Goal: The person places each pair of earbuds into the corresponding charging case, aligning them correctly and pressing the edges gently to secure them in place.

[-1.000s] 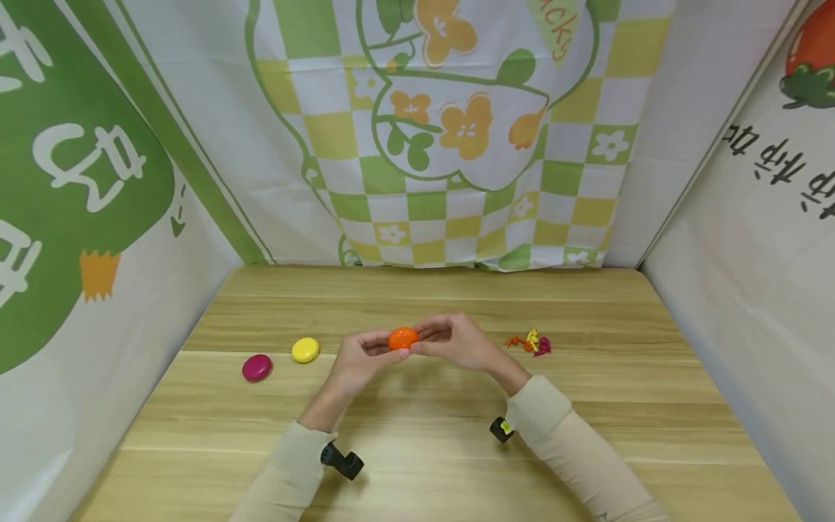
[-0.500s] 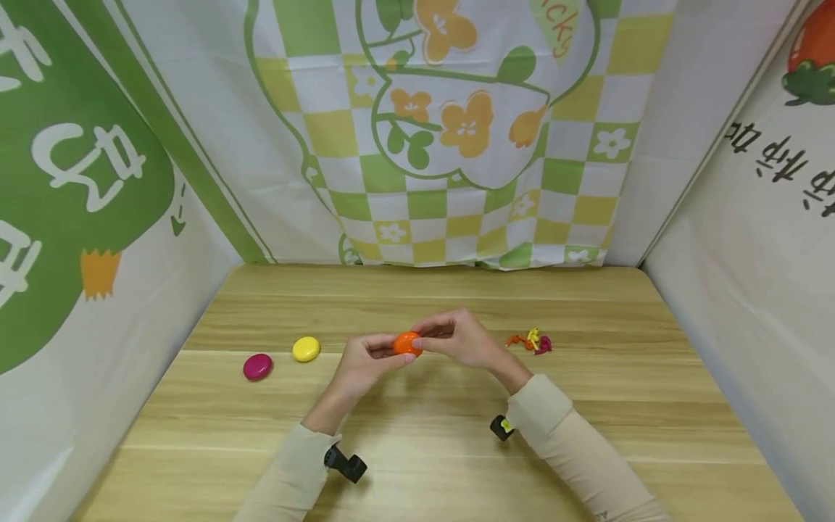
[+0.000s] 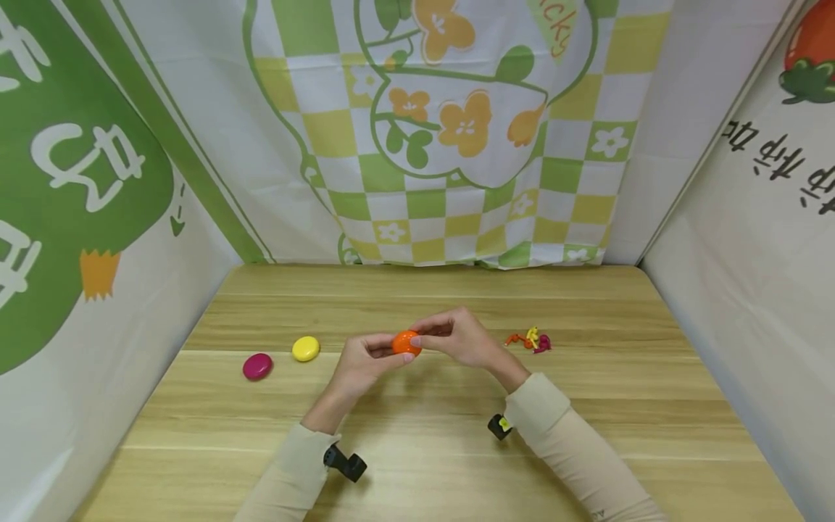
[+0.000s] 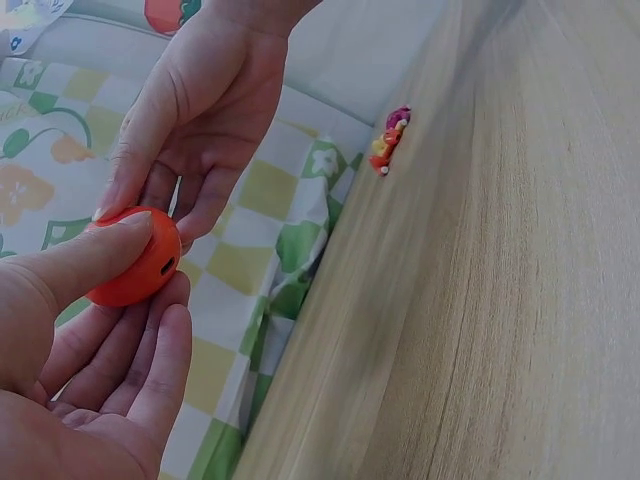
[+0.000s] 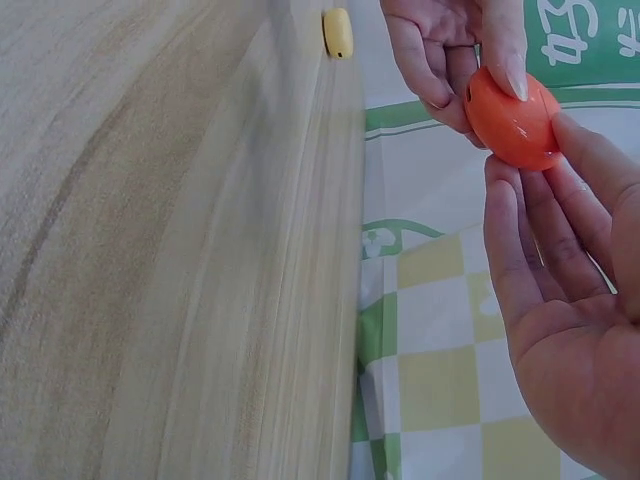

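A glossy orange rounded case (image 3: 403,342) is held up between both hands over the middle of the table. My left hand (image 3: 360,362) pinches its left side, thumb on the near face and fingers behind. From the other side my right hand (image 3: 464,339) grips it between thumb and fingertips. In the left wrist view the orange case (image 4: 135,275) shows a small dark slot in its edge. Seen from the right wrist, a thin seam runs round the orange case (image 5: 515,120), and its halves sit together.
Left of the hands lie a yellow rounded case (image 3: 305,349) and a magenta rounded case (image 3: 257,366). On the right rests a small cluster of orange, yellow and magenta pieces (image 3: 531,341). Printed cloth (image 3: 463,217) hangs behind the wooden table (image 3: 417,449).
The right thumb has moved up onto the near face of the orange case, which has shifted slightly right. Over the last half second the hands have hardly moved.
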The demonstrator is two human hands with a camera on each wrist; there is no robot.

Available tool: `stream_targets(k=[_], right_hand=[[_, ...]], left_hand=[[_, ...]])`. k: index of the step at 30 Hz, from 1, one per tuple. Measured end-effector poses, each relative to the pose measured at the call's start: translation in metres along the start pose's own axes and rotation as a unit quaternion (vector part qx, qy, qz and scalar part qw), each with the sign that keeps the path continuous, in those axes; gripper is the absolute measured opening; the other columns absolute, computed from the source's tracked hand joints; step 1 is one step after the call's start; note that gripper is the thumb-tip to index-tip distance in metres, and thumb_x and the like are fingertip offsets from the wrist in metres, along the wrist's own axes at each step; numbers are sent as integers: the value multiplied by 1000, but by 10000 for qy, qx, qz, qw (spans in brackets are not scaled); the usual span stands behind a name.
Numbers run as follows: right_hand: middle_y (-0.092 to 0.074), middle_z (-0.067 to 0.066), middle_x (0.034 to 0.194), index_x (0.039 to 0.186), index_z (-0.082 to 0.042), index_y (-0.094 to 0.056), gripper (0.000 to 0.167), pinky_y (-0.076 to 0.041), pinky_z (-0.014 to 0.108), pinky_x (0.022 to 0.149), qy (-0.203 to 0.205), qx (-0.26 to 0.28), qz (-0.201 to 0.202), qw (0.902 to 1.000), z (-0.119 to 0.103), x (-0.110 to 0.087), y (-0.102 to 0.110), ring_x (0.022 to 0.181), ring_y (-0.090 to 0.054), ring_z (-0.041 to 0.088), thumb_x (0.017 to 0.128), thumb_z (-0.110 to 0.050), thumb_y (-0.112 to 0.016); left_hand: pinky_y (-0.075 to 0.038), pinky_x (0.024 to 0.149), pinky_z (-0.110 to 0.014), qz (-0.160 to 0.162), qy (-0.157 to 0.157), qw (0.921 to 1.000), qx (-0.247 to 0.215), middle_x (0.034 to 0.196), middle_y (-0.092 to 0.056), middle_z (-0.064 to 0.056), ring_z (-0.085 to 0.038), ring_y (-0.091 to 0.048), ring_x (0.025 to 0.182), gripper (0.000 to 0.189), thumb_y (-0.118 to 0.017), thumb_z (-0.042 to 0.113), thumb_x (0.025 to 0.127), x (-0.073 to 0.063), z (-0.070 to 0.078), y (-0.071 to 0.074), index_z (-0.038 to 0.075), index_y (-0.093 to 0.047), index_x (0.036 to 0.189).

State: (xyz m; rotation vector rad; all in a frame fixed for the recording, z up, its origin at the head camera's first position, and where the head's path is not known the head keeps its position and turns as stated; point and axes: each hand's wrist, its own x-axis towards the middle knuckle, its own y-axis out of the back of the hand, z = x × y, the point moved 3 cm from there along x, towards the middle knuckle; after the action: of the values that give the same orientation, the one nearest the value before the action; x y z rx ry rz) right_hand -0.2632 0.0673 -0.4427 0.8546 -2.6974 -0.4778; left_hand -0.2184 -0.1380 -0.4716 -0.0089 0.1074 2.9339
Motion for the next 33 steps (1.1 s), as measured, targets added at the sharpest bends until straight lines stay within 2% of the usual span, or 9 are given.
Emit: stream_targets(k=[8, 23, 27, 33], right_hand=[[-81, 13, 113, 118, -6, -80, 24, -62, 61, 89, -41, 62, -19, 10000, -2, -1, 0, 92, -79, 16, 99, -20, -77], [-81, 15, 113, 118, -4, -80, 24, -64, 57, 87, -95, 102, 42, 9999, -3, 3, -1, 92, -79, 17, 99, -18, -76], [-81, 14, 112, 117, -4, -80, 23, -64, 57, 88, -118, 143, 63, 9998, -2, 3, -1, 92, -80, 17, 99, -18, -76], [-81, 15, 111, 116, -5, -81, 22, -66, 50, 84, -27, 68, 116, 9999, -3, 2, -1, 91, -80, 16, 99, -19, -76]], left_hand=[[-64, 89, -26, 38, 70, 10000, -1, 120, -79, -16, -16, -77, 102, 36, -86, 11, 89, 0, -1, 0, 1, -77, 122], [-63, 89, -25, 113, 174, 9998, 30, 121, -78, -18, -19, -77, 104, 37, -86, 9, 89, 3, -2, 3, -1, -76, 123], [-63, 89, -25, 82, 154, 9998, 13, 121, -78, -20, -19, -78, 104, 38, -86, 9, 88, 4, -3, 3, -2, -76, 123], [-64, 89, -25, 31, 78, 10000, -4, 122, -78, -20, -18, -78, 103, 38, -86, 8, 89, 4, -4, 2, -3, -76, 123]])
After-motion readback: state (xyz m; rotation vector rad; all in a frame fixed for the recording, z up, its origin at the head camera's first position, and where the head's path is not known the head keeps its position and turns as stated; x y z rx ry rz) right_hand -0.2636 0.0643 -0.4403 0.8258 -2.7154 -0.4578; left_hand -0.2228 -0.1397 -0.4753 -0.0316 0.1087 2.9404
